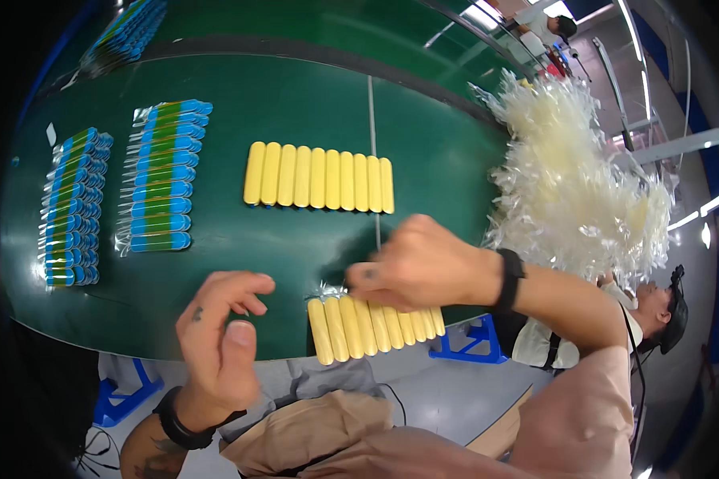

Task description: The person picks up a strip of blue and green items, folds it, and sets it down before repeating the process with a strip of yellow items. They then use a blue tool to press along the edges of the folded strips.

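My left hand [220, 339] hangs over the near edge of the table, its fingers apart and curved, holding nothing. To its right lies a near row of yellow strips [359, 327], flat and round-ended, with clear plastic film at the far ends of some. My right hand [419, 267] is over the far side of this row, fingers curled together and partly blurred. What its fingertips hold, if anything, is hidden. Farther up the table, a second row of yellow strips [319, 177] lies side by side, with dark blue showing under its near edge.
Blue-and-green strips in clear sleeves lie in a single stack [164, 176] and a thicker one [76, 207] at left. A big heap of clear plastic sleeves [575, 176] stands at right. Another person [647, 311] sits beyond it. Blue stool legs [471, 339] show below the table.
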Motion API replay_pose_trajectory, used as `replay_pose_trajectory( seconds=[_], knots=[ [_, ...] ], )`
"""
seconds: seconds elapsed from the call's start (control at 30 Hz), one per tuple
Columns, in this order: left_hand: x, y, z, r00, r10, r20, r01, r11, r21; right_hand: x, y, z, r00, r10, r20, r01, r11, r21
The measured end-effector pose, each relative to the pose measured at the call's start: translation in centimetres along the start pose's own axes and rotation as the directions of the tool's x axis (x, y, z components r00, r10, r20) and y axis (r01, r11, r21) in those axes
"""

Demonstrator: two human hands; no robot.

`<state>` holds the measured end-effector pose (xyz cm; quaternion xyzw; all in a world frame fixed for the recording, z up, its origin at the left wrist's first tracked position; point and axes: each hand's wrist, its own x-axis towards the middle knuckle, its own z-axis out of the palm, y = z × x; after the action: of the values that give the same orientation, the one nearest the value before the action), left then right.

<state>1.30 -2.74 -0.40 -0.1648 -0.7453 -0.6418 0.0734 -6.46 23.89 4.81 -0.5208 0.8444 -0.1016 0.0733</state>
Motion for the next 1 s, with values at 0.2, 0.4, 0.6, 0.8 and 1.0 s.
replay_pose_trajectory(
  seconds=[0.2, 0.4, 0.6, 0.8, 1.0],
  knots=[
    [-0.4, -1.3, 0.0, 0.982, -0.158, -0.107, 0.145, 0.983, -0.115, 4.5, -0.6, 2.0, 0.984, -0.126, -0.130, 0.137, 0.988, 0.078],
    [-0.9, -0.8, -0.9, 0.985, -0.127, 0.116, 0.124, 0.992, 0.027, -7.7, 1.2, 0.9, 0.985, 0.168, -0.045, -0.169, 0.986, -0.007],
    [0.4, 2.3, 1.6, 0.884, 0.127, 0.450, -0.350, 0.819, 0.455, -14.5, 0.6, 0.3, 0.922, 0.371, -0.109, -0.383, 0.914, -0.133],
    [2.9, 1.0, 2.5, 0.945, 0.011, 0.327, -0.077, 0.979, 0.189, -13.2, -1.5, 0.3, 0.899, 0.342, -0.274, -0.418, 0.858, -0.299],
    [3.2, 0.0, 3.4, 0.970, -0.173, 0.172, 0.161, 0.984, 0.083, -9.4, 0.7, -1.9, 0.897, 0.319, -0.307, -0.414, 0.849, -0.329]
  ],
)
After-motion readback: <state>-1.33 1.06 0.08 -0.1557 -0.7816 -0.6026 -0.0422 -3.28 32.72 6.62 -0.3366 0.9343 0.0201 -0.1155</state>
